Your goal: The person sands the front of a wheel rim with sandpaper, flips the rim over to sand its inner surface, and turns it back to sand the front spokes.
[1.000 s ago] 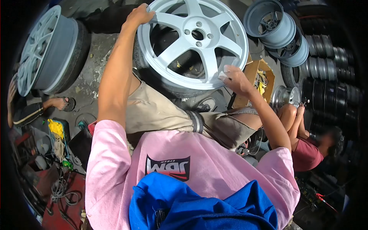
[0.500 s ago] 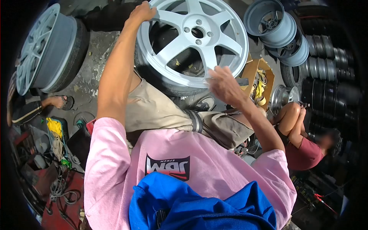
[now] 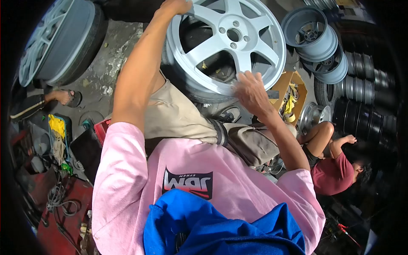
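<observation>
nearest, a bright blue cloth (image 3: 225, 229) bunches over the person's pale pink t-shirt (image 3: 238, 178), which bears a dark printed patch on the chest. to the left, a grey cable (image 3: 57, 197) lies coiled over a flat red surface (image 3: 68, 221). past the shirt are the loose beige trousers (image 3: 178, 114).

the right hand (image 3: 254, 94), blurred, is over the near edge of a pale grey, six-spoke metal wheel (image 3: 243, 47). its fingers are partly spread and bent; whether they touch the rim or pinch anything beneath, i cannot tell. the wheel lies face up in front of the person, over a dark rubber tyre (image 3: 187, 88). just right of it stands an open brown cardboard box (image 3: 301, 90) with yellow scraps inside.

at the wheel's far left edge is the left hand (image 3: 176, 6), cut by the picture's top; how tightly its fingers close on the rim cannot be told.

well apart on the right, another person in a dark red shirt (image 3: 333, 176) sits with knees bent, near a row of black wheels (image 3: 357, 117). beyond the box, pale grey deep-barrelled wheels (image 3: 321, 49) are stacked.
</observation>
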Tool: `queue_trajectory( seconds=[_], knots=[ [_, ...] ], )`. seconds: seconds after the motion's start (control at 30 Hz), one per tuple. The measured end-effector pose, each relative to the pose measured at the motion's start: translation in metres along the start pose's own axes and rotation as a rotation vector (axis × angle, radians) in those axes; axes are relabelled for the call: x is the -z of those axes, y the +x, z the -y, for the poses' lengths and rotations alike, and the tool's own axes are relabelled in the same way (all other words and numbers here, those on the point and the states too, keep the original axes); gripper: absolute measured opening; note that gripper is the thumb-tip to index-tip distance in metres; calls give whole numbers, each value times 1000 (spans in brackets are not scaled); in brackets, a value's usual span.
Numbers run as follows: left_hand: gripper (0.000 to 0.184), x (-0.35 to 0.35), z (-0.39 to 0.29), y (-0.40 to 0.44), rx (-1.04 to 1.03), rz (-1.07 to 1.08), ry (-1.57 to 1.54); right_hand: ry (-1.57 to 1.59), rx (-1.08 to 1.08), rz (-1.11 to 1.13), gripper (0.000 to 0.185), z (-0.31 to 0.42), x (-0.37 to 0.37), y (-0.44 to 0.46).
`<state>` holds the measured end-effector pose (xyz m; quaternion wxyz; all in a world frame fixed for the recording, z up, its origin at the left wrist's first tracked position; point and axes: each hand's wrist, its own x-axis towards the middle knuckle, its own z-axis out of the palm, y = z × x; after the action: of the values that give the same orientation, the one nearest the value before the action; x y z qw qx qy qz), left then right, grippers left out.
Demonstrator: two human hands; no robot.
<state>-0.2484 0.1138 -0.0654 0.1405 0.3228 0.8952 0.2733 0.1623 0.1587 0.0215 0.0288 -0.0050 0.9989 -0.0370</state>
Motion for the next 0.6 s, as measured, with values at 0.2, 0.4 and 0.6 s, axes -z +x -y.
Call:
queue_trajectory(
  seconds=[0.2, 0.4, 0.6],
  knots=[
    [55, 11, -13, -12, 8, 33, -27, -37, 38, 10, 10, -5, -10, 4],
    [56, 17, -10, -19, -18, 45, -35, 6, 123, 24, 10, -11, 12, 4],
    [58, 11, -10, -14, -2, 40, -26, -32, 125, 6, 10, -4, 1, 9]
  ],
)
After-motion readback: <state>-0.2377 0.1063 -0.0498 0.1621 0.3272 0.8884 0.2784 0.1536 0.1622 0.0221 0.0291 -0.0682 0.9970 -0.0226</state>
